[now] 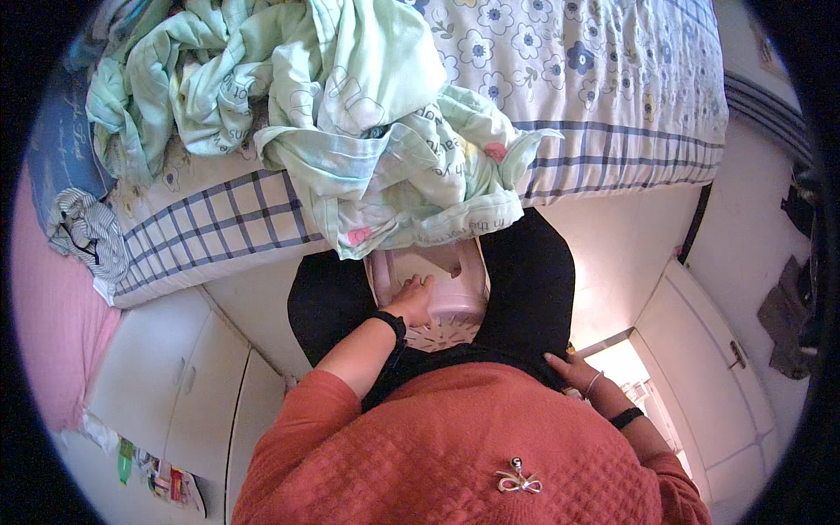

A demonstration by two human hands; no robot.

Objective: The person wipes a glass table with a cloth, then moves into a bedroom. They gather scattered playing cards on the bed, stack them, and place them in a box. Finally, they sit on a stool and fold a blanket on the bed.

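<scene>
My left hand (413, 300) is between my knees, over a pale pink plastic stool or basket (462, 298) with slots; its fingers are partly curled, and whether they grip the rim cannot be told. My right hand (574, 371) rests at my right hip against the black trousers (531, 289), thumb apart, nothing visible in it. Beyond my knees, a crumpled mint-green printed cloth (367, 164) lies on the bed and hangs over its edge above the pink plastic item.
The bed has a flowered sheet (512, 52) with a checked border. A striped cloth (85, 230) lies at its left corner, near a pink cover (52, 315). White cabinets (157, 367) stand at left, a white door (702, 354) at right.
</scene>
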